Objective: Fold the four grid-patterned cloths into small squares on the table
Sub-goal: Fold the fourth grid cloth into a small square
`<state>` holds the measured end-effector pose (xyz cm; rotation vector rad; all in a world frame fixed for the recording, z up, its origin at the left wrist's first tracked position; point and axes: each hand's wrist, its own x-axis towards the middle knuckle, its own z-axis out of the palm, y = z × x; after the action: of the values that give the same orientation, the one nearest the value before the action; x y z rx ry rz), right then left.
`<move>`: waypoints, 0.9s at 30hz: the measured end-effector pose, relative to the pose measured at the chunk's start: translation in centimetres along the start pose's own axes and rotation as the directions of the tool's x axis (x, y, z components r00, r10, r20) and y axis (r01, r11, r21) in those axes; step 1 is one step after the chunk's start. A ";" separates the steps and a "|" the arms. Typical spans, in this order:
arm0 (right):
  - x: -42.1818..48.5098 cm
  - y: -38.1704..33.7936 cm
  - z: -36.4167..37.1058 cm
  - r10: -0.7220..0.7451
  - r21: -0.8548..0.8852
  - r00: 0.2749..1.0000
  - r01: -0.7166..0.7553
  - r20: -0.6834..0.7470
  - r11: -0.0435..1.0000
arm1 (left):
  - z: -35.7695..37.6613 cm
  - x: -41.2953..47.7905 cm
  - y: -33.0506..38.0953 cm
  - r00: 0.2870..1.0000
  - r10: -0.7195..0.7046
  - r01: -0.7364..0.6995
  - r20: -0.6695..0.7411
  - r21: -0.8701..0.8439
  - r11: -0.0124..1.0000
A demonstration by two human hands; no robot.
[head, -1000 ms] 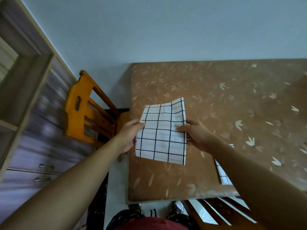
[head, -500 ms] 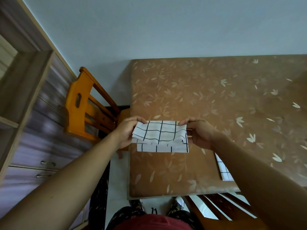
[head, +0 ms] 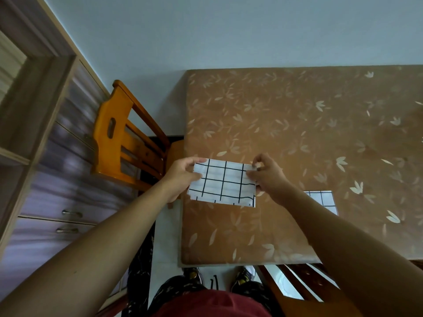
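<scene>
A white cloth with a black grid (head: 223, 183) is folded into a small rectangle and held flat just above the table's near left part. My left hand (head: 182, 176) pinches its left edge between thumb and fingers. My right hand (head: 266, 173) pinches its upper right corner. A second grid cloth (head: 324, 200) lies folded on the table to the right, partly hidden behind my right forearm.
The brown table with a leaf pattern (head: 297, 124) stretches back and right. An orange wooden chair (head: 127, 138) stands at the table's left side. A cabinet with drawers (head: 57, 197) fills the far left. Another chair's slats (head: 304, 282) show below the near edge.
The cloth hung open as a taller sheet a second ago. Its upper half has been folded down over the lower half, and both hands now hold the flattened smaller rectangle.
</scene>
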<state>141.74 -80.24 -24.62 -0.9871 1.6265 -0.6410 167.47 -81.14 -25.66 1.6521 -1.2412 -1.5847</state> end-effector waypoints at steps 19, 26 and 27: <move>5.4 9.2 4.5 0.002 -0.617 0.985 0.107 0.173 0.780 | 3.8 3.3 -11.6 0.997 0.053 -0.071 0.049 0.628 0.775; 5.7 11.4 4.7 0.011 -0.792 0.967 0.201 0.254 0.576 | 3.5 3.2 -14.7 0.984 0.076 -0.176 0.161 0.828 0.533; 5.5 11.7 4.7 0.011 -0.814 0.966 0.210 0.257 0.541 | 3.3 3.0 -14.9 0.982 0.094 -0.190 0.165 0.847 0.497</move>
<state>142.54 -78.67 -38.25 -1.7923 1.6616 0.2820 167.67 -76.51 -40.53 1.9229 -2.4313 -0.9310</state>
